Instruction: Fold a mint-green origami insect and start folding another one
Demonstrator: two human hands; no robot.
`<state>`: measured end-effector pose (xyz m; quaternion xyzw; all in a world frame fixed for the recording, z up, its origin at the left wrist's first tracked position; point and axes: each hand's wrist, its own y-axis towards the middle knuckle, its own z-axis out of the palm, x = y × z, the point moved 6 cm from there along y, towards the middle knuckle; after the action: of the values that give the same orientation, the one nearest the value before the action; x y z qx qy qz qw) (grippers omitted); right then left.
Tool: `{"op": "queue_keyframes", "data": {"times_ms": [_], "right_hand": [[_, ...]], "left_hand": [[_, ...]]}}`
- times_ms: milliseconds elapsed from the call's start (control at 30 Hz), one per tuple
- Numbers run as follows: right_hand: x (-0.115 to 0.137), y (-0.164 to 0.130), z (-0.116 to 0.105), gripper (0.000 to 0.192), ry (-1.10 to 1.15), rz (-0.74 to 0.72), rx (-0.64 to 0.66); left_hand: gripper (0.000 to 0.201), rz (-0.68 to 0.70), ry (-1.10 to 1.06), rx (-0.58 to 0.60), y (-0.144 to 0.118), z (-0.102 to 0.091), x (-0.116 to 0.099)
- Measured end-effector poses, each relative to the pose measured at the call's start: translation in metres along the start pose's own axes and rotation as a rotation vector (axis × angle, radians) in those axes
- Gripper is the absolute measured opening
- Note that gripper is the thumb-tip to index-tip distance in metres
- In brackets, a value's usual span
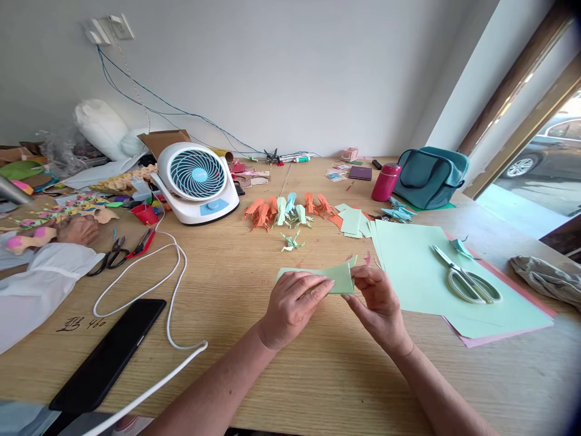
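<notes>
Pale wooden tabletop (pixel 254 375) ran the width of the room beneath a plain white wall, and the person sat at its near edge. Their left hand (pixel 295 301) lay flat, fingers pressing down on a small folded sheet of light green paper (pixel 341 277), while the right hand (pixel 379 303) pinched that sheet's right edge between thumb and fingertips; the sheet rested on the table directly in front of them. Just right of the hands lay a stack of large light green and pink paper sheets (pixel 408 272) with white-handled scissors (pixel 467 278) on top. Beyond stood a row of orange and blue-green folded paper figures (pixel 285 212), and left of these a white desk fan with a blue grille (pixel 196 181). A black phone (pixel 109 354) lay near the left, beside a white cable (pixel 175 284). At the far left, a second person's white-sleeved arm (pixel 40 284) rested on the table.
</notes>
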<state>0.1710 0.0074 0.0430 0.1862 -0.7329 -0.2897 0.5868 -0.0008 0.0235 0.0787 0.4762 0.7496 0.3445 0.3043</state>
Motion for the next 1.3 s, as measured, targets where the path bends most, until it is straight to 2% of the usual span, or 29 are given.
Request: {"op": "queue_keyframes", "data": {"times_ms": [167,400,700,933,1100,1200,1300], "right_hand": [[0.005,0.003,0.002,0.023,-0.109,-0.052,0.065],[0.013,0.005,-0.001,0.013,-0.213,-0.089,-0.015],[0.015,0.005,0.005,0.026,-0.088,-0.07,0.094],[0.014,0.005,0.004,0.021,-0.053,-0.061,0.094],[0.005,0.008,-0.007,0.015,0.064,0.023,-0.026],[-0.004,0.009,-0.018,0.009,0.168,0.101,-0.157],[-0.016,0.007,-0.023,0.006,0.299,0.235,-0.256]], "left_hand": [[0.031,0.0,0.013,0.008,0.0,0.0,0.0],[0.033,0.022,0.041,-0.002,0.0,-0.002,0.0],[0.034,0.035,0.024,-0.015,0.0,0.0,0.0],[0.036,0.026,-0.012,-0.003,0.0,0.002,0.001],[0.029,-0.055,0.004,-0.029,-0.001,-0.005,0.02],[0.031,-0.126,-0.006,-0.095,-0.001,-0.014,0.034],[0.03,-0.221,-0.107,-0.178,-0.002,-0.021,0.045]]}}
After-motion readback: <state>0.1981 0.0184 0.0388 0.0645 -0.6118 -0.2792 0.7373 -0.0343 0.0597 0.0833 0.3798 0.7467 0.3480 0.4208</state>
